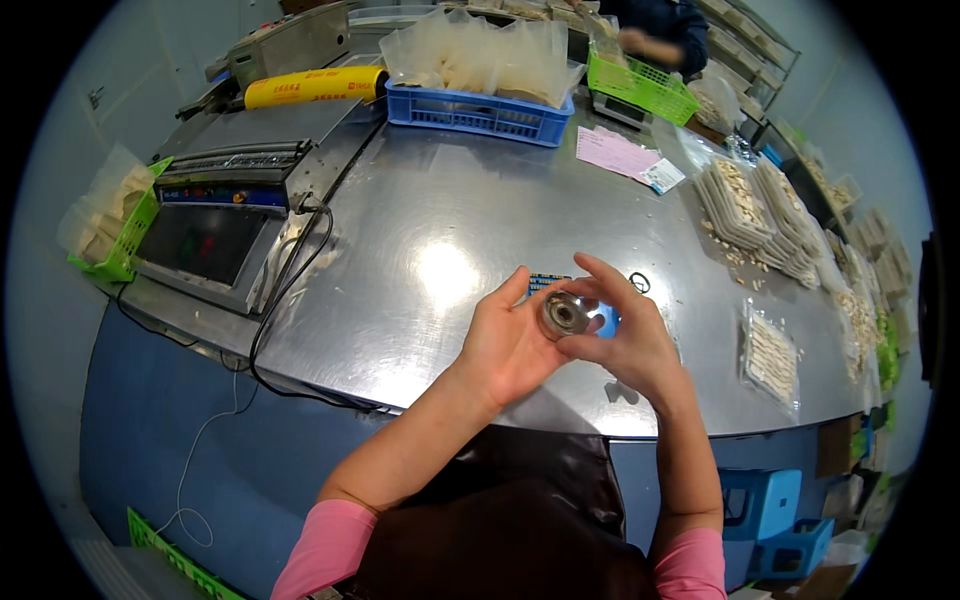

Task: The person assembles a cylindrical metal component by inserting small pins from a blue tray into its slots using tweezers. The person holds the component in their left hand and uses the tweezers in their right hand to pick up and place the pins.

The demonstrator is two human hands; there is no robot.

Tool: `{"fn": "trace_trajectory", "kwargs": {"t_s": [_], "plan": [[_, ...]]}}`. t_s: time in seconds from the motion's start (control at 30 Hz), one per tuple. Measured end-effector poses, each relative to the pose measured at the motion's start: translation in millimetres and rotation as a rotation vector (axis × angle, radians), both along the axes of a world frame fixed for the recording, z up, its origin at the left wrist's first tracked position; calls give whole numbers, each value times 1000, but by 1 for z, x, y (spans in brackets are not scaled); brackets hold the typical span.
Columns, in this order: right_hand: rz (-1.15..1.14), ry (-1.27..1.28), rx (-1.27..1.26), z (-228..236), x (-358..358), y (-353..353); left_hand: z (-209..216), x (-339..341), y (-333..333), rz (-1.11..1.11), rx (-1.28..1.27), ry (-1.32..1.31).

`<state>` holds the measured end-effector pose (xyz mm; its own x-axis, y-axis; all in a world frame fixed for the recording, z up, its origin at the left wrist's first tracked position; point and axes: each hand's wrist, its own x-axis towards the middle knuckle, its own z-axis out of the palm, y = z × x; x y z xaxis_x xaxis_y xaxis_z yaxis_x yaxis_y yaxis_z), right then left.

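Small round container getting the two-hand treatment over the counter

So a small round container [564,313], glassy with a dark centre, is held up just above the front part of the counter [450,215], roughly in front of the apron. It's backed by the left hand [508,335], palm turned up and thumb lifted clear; the left fingers are mostly hidden, so whether they're curled round it can't be told. On the other side it's grasped by the right hand [640,338], thumb low and fingers arched over, probably so it can't slip or roll off the palm. The round end is tipped up toward the head, which likely lets it be seen into. Packed trays [738,203] are stacked off to the right and a blue crate [480,116] of bags is parked at the back, presumably so the middle is left for handwork
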<state>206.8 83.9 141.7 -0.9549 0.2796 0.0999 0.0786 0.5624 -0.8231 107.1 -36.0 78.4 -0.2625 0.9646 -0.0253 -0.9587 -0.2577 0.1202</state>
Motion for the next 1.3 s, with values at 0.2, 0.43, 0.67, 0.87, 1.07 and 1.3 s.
{"fn": "trace_trajectory", "kwargs": {"t_s": [0.2,0.43,0.67,0.87,1.07,1.3], "plan": [[-45,10,-40,1,1,-2,6,9,-5,-8,-22,58],[-106,196,105,-11,12,33,1,2,-4,50,-67,-40],[-714,-112,463,-98,106,142,1,-11,-4,98,-51,-66],[-831,-205,715,-148,121,131,5,-12,-2,126,-50,-58],[-793,-100,675,-160,125,149,3,-8,5,183,-123,-69],[-763,165,289,-128,111,124,9,0,10,226,-217,-47]]}}
